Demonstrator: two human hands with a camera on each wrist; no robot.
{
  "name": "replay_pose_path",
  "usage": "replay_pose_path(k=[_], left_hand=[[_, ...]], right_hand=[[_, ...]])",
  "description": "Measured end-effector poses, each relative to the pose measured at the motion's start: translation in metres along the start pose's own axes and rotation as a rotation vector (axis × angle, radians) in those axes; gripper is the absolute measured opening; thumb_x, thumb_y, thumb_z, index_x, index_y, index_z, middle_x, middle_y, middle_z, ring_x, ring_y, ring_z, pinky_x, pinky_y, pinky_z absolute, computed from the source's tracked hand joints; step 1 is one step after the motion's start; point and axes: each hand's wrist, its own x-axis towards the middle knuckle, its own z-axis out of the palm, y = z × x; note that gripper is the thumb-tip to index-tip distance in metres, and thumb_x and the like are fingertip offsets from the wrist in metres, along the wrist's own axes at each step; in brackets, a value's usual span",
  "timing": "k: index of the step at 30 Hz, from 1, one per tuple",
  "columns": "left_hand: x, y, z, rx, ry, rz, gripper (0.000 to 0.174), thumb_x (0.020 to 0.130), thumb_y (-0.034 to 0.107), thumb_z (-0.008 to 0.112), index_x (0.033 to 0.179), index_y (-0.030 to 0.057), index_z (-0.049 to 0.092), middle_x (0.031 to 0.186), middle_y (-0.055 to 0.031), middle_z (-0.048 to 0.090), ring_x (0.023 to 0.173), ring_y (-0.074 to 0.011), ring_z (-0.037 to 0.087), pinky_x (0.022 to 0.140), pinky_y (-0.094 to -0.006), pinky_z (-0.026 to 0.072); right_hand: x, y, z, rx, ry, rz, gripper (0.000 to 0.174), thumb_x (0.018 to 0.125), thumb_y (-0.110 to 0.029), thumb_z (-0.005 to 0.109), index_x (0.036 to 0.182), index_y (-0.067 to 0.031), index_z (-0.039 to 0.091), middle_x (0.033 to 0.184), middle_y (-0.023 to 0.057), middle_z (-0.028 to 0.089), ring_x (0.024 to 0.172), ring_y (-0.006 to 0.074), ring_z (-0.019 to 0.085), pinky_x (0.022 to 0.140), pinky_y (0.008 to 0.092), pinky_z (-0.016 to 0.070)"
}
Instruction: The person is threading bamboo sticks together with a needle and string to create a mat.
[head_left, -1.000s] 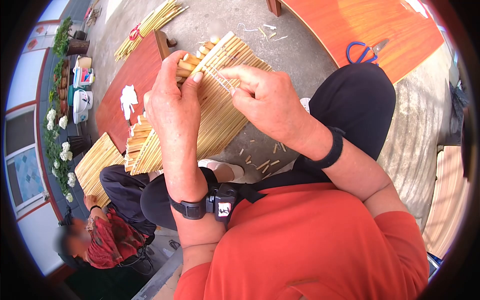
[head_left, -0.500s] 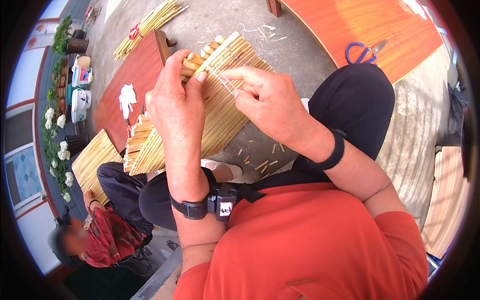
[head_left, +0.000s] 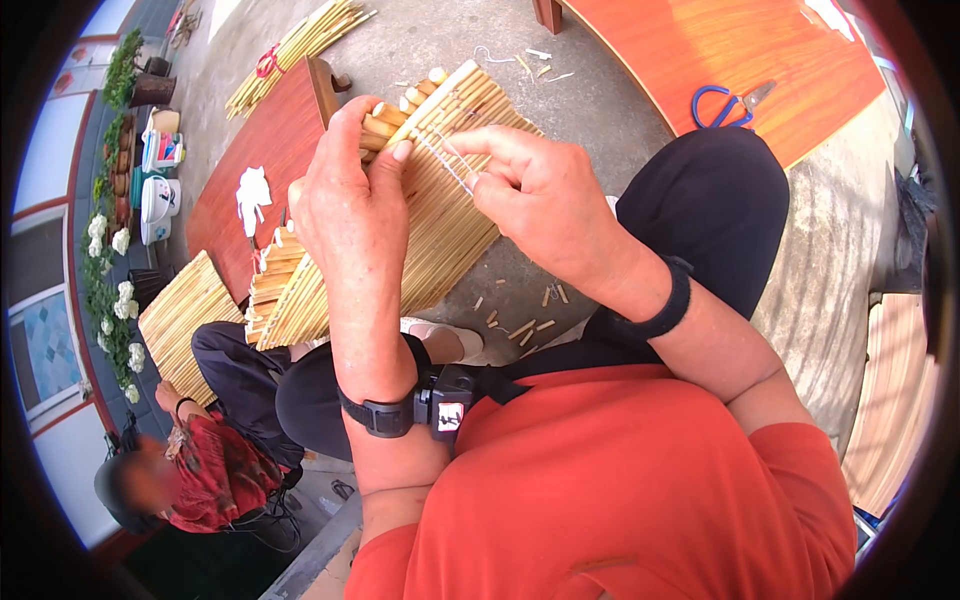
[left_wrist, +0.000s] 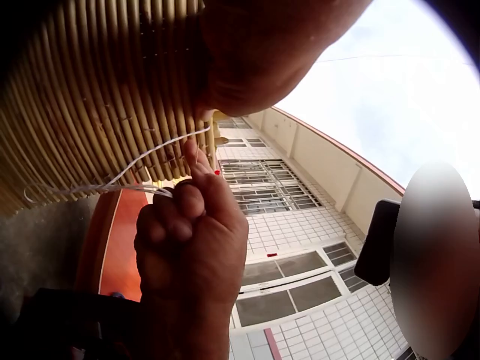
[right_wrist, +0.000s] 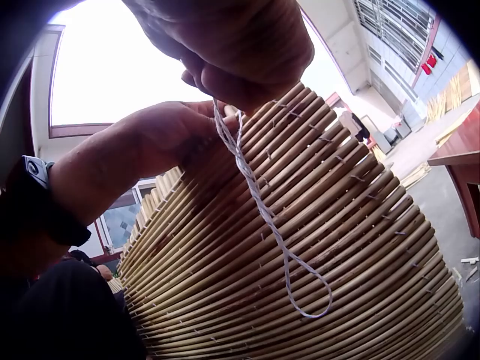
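A mat of thin reed sticks (head_left: 440,240) slants across the front of the body, its rows bound with thread. My left hand (head_left: 355,205) grips the upper edge, thumb on the top face and fingers curled behind beside thicker stick ends (head_left: 380,127). Just to its right, my right hand (head_left: 550,190) pinches a white string (right_wrist: 259,202) between thumb and curled fingers, close over the mat. In the right wrist view the string's doubled, twisted length hangs down across the sticks and ends in a loop.
An orange table (head_left: 740,50) at upper right bears blue-handled scissors (head_left: 749,103). Short offcuts (head_left: 525,330) litter the concrete floor. To the left are a reddish table (head_left: 235,185), a tied stick bundle (head_left: 310,45) and another seated person (head_left: 225,470) with a second mat (head_left: 190,320).
My left hand and the mat edge have shifted very slightly right. The right hand keeps its pinch on the string, with a small finger movement. The other person at left has moved slightly.
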Motion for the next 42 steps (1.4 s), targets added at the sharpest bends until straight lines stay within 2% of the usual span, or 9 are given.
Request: replay_pose_path(k=[6, 22, 24, 27, 30, 31, 33, 36, 42], left_hand=[[0.002, -0.001, 0.001, 0.035, 0.001, -0.001, 0.038, 0.078, 0.012, 0.075, 0.114, 0.015, 0.063, 0.095, -0.0098, 0.071, 0.083, -0.0269, 0.07, 0.072, -0.0371, 0.0501], [0.004, -0.003, 0.001, 0.064, -0.027, 0.023, 0.041, 0.082, 0.014, 0.073, 0.121, 0.0146, 0.061, 0.099, -0.0094, 0.07, 0.087, -0.0254, 0.068, 0.071, -0.0365, 0.0467], [0.003, -0.002, 0.001, 0.064, -0.023, 0.025, 0.041, 0.082, 0.014, 0.073, 0.121, 0.0147, 0.061, 0.099, -0.0095, 0.07, 0.087, -0.0253, 0.068, 0.071, -0.0365, 0.0467], [0.001, 0.001, 0.0, 0.06, -0.023, 0.02, 0.041, 0.082, 0.014, 0.073, 0.121, 0.0147, 0.06, 0.099, -0.0095, 0.07, 0.088, -0.0256, 0.068, 0.072, -0.0367, 0.0466], [0.001, 0.0, 0.0, 0.07, -0.022, 0.024, 0.041, 0.082, 0.015, 0.073, 0.121, 0.0145, 0.06, 0.099, -0.0098, 0.07, 0.088, -0.0262, 0.068, 0.072, -0.0373, 0.0469], [0.002, 0.0, 0.0, 0.085, -0.018, 0.035, 0.041, 0.082, 0.014, 0.072, 0.121, 0.0144, 0.06, 0.099, -0.01, 0.07, 0.089, -0.0265, 0.068, 0.073, -0.0377, 0.0472], [0.003, -0.002, 0.002, 0.071, -0.016, 0.032, 0.041, 0.082, 0.014, 0.072, 0.122, 0.0145, 0.06, 0.099, -0.01, 0.07, 0.088, -0.0264, 0.068, 0.073, -0.0377, 0.0472], [0.004, -0.002, 0.002, 0.079, -0.01, 0.045, 0.041, 0.083, 0.014, 0.072, 0.122, 0.0146, 0.06, 0.1, -0.0101, 0.07, 0.088, -0.0263, 0.068, 0.074, -0.038, 0.0473], [0.003, -0.002, 0.002, 0.074, -0.003, 0.059, 0.041, 0.083, 0.014, 0.071, 0.123, 0.0139, 0.06, 0.1, -0.0103, 0.069, 0.088, -0.0266, 0.068, 0.072, -0.0385, 0.0477]], right_hand=[[0.003, -0.001, -0.002, 0.175, -0.03, 0.115, 0.033, 0.088, -0.008, 0.055, 0.118, -0.0018, 0.066, 0.06, -0.0025, 0.054, 0.053, 0.0032, 0.047, 0.049, 0.0224, 0.0407], [0.003, -0.005, -0.012, 0.079, -0.065, 0.114, 0.031, 0.088, -0.008, 0.054, 0.116, -0.0025, 0.068, 0.061, -0.0027, 0.054, 0.054, 0.0035, 0.047, 0.05, 0.0235, 0.0409], [0.003, 0.005, -0.011, -0.023, 0.12, -0.053, 0.028, 0.084, -0.008, 0.055, 0.106, -0.004, 0.071, 0.067, 0.0201, 0.062, 0.053, 0.0224, 0.06, 0.054, 0.0336, 0.0486], [0.008, 0.009, -0.017, -0.155, 0.152, -0.155, 0.027, 0.085, -0.007, 0.055, 0.107, -0.0044, 0.071, 0.071, 0.0208, 0.063, 0.056, 0.0284, 0.062, 0.055, 0.0352, 0.0503], [0.011, 0.016, -0.015, -0.114, 0.11, -0.171, 0.027, 0.086, -0.006, 0.054, 0.108, -0.0049, 0.07, 0.075, 0.0204, 0.065, 0.061, 0.0326, 0.064, 0.057, 0.037, 0.0518], [0.011, 0.019, -0.014, -0.113, 0.111, -0.17, 0.027, 0.086, -0.006, 0.054, 0.108, -0.0049, 0.07, 0.075, 0.0204, 0.065, 0.061, 0.0326, 0.064, 0.057, 0.037, 0.0518], [0.011, 0.024, -0.014, -0.19, 0.092, -0.215, 0.028, 0.09, -0.003, 0.055, 0.113, -0.0085, 0.07, 0.082, 0.0159, 0.067, 0.067, 0.0209, 0.064, 0.061, 0.0299, 0.0493], [0.014, 0.03, -0.016, -0.226, 0.081, -0.368, 0.027, 0.089, -0.003, 0.055, 0.112, -0.0088, 0.07, 0.084, 0.017, 0.067, 0.069, 0.024, 0.065, 0.063, 0.0308, 0.0499], [0.014, 0.023, -0.016, -0.19, 0.167, -0.222, 0.025, 0.088, -0.002, 0.057, 0.108, -0.0076, 0.071, 0.084, 0.0164, 0.068, 0.072, 0.0282, 0.066, 0.066, 0.0332, 0.0512]])
